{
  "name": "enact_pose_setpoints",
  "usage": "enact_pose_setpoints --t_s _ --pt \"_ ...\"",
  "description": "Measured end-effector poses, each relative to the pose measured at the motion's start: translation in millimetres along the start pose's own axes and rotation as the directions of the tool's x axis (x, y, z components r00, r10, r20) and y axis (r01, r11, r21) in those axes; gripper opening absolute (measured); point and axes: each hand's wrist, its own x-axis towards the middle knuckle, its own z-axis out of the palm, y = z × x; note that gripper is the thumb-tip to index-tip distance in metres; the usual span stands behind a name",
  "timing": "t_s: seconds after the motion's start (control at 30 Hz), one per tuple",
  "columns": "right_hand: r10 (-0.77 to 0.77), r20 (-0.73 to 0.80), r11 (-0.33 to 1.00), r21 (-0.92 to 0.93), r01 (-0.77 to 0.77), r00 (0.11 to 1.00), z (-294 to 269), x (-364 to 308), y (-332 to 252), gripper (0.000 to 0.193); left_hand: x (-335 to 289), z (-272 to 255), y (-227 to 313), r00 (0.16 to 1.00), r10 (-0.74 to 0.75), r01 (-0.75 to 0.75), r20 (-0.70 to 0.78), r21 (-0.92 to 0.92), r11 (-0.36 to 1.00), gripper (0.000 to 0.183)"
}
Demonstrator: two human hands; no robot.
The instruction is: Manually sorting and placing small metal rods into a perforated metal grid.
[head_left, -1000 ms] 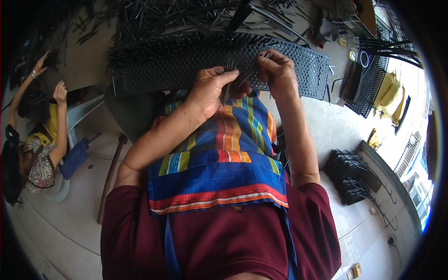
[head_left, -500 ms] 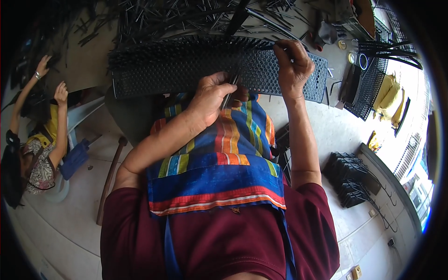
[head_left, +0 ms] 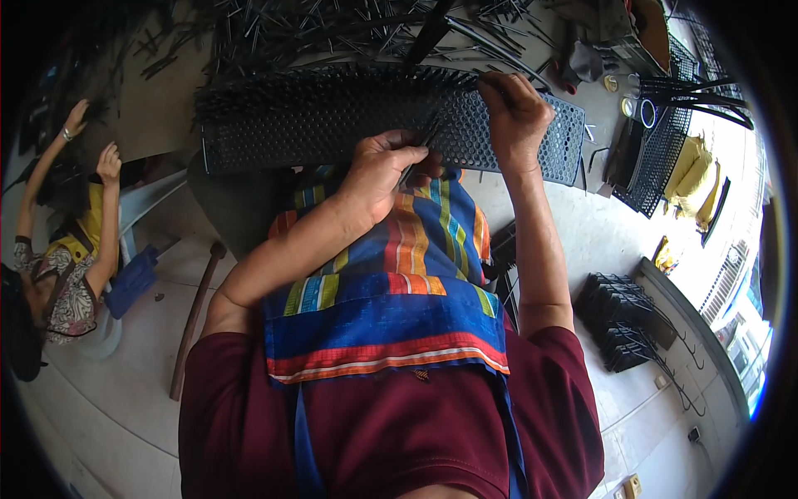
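A long black perforated panel (head_left: 274,141) lies across in front of my lap. Dark thin pieces (head_left: 299,93) stick up densely from its far side, mostly on the left and middle. My left hand (head_left: 381,173) is closed on a small bundle of thin dark strips (head_left: 432,133), held over the panel's near edge. Above the right part of the panel, by its far edge, my right hand (head_left: 519,116) has thumb and fingers pinched together. Whatever is between those fingertips is too small to make out.
Loose black strips (head_left: 349,33) lie heaped beyond the panel. To the left, a co-worker's arms (head_left: 106,216) are raised beside the table. Black racks with hooks (head_left: 625,320) stand on the floor at right. A wooden pole (head_left: 198,320) lies on the floor at left.
My right hand has shifted slightly left along the panel's far edge. In my left hand the strips have changed their tilt. The co-worker's head and body have moved a little.
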Motion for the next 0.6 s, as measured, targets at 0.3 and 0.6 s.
enact_pose_setpoints --t_s 0.3,0.6 --pt "-0.047 -0.011 0.999 -0.013 0.047 0.999 -2.1 1.7 4.8 0.011 1.0 4.8 4.0 0.999 0.021 -0.022 -0.041 -0.01 1.0 0.006" --pt "-0.043 0.143 0.971 -0.227 0.075 0.989 -3.2 -3.5 -1.7 0.013 5.3 2.2 0.1 1.0 0.028 -0.028 -0.011 -0.032 0.999 0.01"
